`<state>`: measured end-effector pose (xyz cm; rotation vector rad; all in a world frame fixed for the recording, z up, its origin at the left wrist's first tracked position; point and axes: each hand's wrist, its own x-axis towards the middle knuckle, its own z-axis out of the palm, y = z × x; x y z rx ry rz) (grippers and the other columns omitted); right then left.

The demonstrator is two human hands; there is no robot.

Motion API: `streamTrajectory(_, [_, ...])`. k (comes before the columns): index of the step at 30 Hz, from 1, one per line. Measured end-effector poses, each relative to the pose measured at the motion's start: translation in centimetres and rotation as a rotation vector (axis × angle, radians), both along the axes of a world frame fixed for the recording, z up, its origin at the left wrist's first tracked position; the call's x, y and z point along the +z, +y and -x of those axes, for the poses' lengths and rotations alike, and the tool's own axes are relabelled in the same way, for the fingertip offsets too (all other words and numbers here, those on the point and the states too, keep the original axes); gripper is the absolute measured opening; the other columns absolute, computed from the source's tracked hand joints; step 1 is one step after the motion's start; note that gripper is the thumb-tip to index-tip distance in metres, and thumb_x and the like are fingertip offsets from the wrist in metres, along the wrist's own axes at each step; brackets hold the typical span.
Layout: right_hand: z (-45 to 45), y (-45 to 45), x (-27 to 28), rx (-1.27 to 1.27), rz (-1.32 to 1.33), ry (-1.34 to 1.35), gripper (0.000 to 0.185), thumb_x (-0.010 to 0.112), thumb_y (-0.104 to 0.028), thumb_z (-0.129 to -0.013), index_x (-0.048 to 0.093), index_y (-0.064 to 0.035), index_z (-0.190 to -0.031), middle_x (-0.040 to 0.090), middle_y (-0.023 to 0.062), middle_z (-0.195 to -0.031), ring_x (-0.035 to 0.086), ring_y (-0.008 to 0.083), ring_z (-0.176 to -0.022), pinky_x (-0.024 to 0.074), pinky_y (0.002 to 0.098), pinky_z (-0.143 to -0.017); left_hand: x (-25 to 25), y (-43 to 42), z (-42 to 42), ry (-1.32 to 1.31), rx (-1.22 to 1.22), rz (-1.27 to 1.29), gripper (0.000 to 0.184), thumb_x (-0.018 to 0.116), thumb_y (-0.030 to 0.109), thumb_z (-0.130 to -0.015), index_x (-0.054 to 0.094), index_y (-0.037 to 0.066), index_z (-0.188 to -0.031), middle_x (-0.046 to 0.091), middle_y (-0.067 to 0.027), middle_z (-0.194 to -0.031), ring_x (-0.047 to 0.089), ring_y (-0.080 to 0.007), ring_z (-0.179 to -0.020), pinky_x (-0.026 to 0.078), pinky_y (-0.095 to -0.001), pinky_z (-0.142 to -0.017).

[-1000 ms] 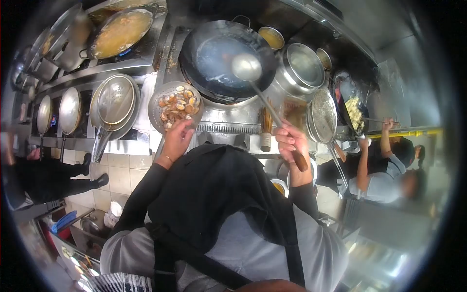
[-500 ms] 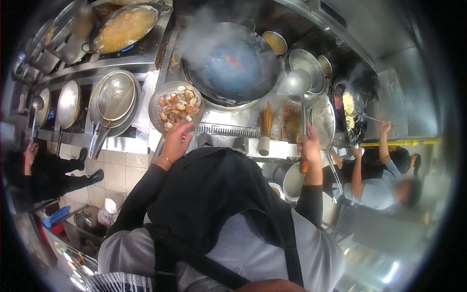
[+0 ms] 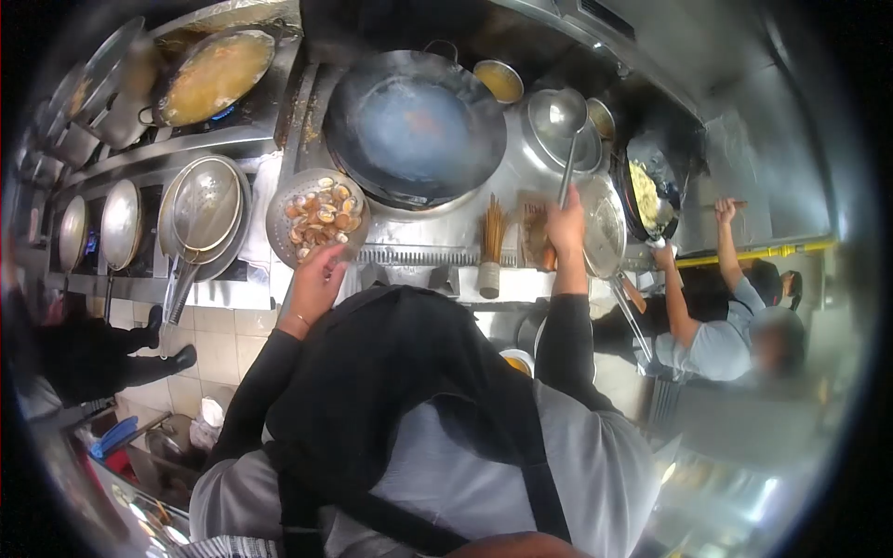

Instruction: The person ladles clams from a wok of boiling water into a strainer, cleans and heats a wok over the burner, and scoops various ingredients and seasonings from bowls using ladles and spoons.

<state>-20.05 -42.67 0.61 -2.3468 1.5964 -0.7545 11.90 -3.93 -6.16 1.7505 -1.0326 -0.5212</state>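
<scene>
The right hand [image 3: 566, 223] clasps the ladle [image 3: 558, 113], bowl pointing forward, handle running back bodyward; left hand's [image 3: 318, 276] grip, partly hidden, unclear.

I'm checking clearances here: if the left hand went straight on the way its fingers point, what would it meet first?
Probably the clams in the perforated strainer, just beyond the left hand, though depth is unclear.

Black wok [image 3: 414, 130]; brown-and-white clams [image 3: 323, 214]; silver ladle [image 3: 558, 113]; black apron [image 3: 372, 363]; grey shirt [image 3: 595, 465]; yellow pipe [image 3: 791, 249].
</scene>
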Motion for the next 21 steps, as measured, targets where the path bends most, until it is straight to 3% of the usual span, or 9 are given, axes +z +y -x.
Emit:
streamTrajectory(3, [-2.3, 4.0, 3.5, 0.109, -0.476, -0.485, 0.067, 0.055, 0.001, -0.093, 0.041, -0.0035, -0.159, 0.066, 0.0078, -0.087, 0.052, 0.0086, -0.051, 0.045, 0.0286, -0.046, -0.8, 0.4, -0.5, 0.0, 0.039, 0.022, 0.032, 0.072, 0.007, -0.095, 0.068, 0.002, -0.127, 0.069, -0.0133, -0.113, 0.07, -0.0227, -0.081, 0.058, -0.0311, -0.073])
streamTrajectory(6, [-3.5, 5.5, 3.0, 0.286, -0.682, -0.496, 0.068, 0.055, 0.002, -0.093, 0.041, -0.0052, -0.159, 0.066, 0.0072, -0.086, 0.05, 0.0081, -0.05, 0.0432, 0.0288, -0.044, -0.9, 0.6, -0.3, 0.006, 0.061, 0.003, 0.032, 0.072, 0.007, -0.095, 0.068, 0.002, -0.126, 0.07, -0.0137, -0.113, 0.07, -0.0226, -0.081, 0.058, -0.0312, -0.073])
streamTrajectory(8, [-5.2, 5.7, 2.2, 0.285, -0.724, -0.328, 0.069, 0.057, -0.001, -0.092, 0.04, -0.0054, -0.159, 0.073, 0.0143, -0.096, 0.066, 0.0197, -0.062, 0.0545, 0.0349, -0.058, -0.7, 0.2, -0.3, -0.02, 0.048, 0.033, 0.031, 0.072, 0.007, -0.095, 0.069, 0.002, -0.125, 0.07, -0.0144, -0.113, 0.071, -0.0233, -0.082, 0.059, -0.0317, -0.074])
streamTrajectory(10, [-7.5, 6.1, 0.9, 0.484, -0.214, -0.034, 0.071, 0.061, -0.005, -0.09, 0.041, -0.0056, -0.159, 0.073, 0.024, -0.12, 0.074, 0.0353, -0.101, 0.0579, 0.0414, -0.088, 0.5, -0.2, -0.2, -0.02, 0.039, 0.01, 0.03, 0.072, 0.007, -0.095, 0.069, 0.002, -0.125, 0.07, -0.0145, -0.113, 0.071, -0.0235, -0.082, 0.059, -0.0324, -0.074])
streamTrajectory(11, [-8.0, 6.0, 1.1, 0.348, -0.54, -0.022, 0.072, 0.063, -0.008, -0.089, 0.042, -0.0068, -0.158, 0.062, 0.0279, -0.139, 0.059, 0.0405, -0.132, 0.0469, 0.042, -0.11, 0.8, -0.2, -0.2, -0.017, 0.032, 0.014, 0.03, 0.071, 0.006, -0.095, 0.069, 0.002, -0.125, 0.07, -0.0142, -0.112, 0.071, -0.0236, -0.082, 0.059, -0.0324, -0.074])
streamTrajectory(15, [-8.9, 4.9, -2.7, 0.392, -0.47, 0.052, 0.072, 0.062, -0.007, -0.089, 0.043, -0.0092, -0.158, 0.063, 0.0282, -0.139, 0.06, 0.0407, -0.132, 0.0475, 0.0427, -0.11, 0.6, 0.2, -0.4, -0.024, 0.041, 0.008, 0.03, 0.071, 0.006, -0.095, 0.069, 0.001, -0.125, 0.069, -0.0137, -0.11, 0.071, -0.0231, -0.081, 0.059, -0.032, -0.073])
streamTrajectory(18, [-8.8, 4.8, -3.9, 0.518, -0.265, -0.034, 0.072, 0.063, -0.007, -0.089, 0.043, -0.0097, -0.159, 0.071, 0.0265, -0.124, 0.073, 0.0379, -0.106, 0.0559, 0.0425, -0.094, 0.8, 0.6, -0.3, -0.009, 0.048, 0.008, 0.03, 0.071, 0.006, -0.095, 0.069, 0.001, -0.125, 0.069, -0.0138, -0.109, 0.071, -0.0228, -0.081, 0.058, -0.0318, -0.072])
streamTrajectory(20, [-10.0, 6.6, 0.1, 0.36, -0.729, -0.071, 0.072, 0.064, -0.005, -0.09, 0.043, -0.0099, -0.159, 0.074, 0.0205, -0.098, 0.072, 0.0266, -0.07, 0.0576, 0.0395, -0.07, 0.7, 0.7, -0.2, -0.014, 0.056, 0.015, 0.03, 0.071, 0.007, -0.095, 0.069, 0.001, -0.125, 0.069, -0.014, -0.109, 0.071, -0.0228, -0.082, 0.058, -0.0317, -0.073])
streamTrajectory(21, [-10.0, 6.7, 0.0, 0.363, -0.727, -0.07, 0.072, 0.064, -0.005, -0.09, 0.043, -0.0099, -0.159, 0.074, 0.0205, -0.098, 0.072, 0.0266, -0.07, 0.0576, 0.0395, -0.07, 0.6, 0.8, -0.1, -0.023, 0.062, 0.026, 0.03, 0.071, 0.007, -0.095, 0.069, 0.001, -0.125, 0.069, -0.0141, -0.109, 0.071, -0.0227, -0.082, 0.058, -0.0316, -0.073])
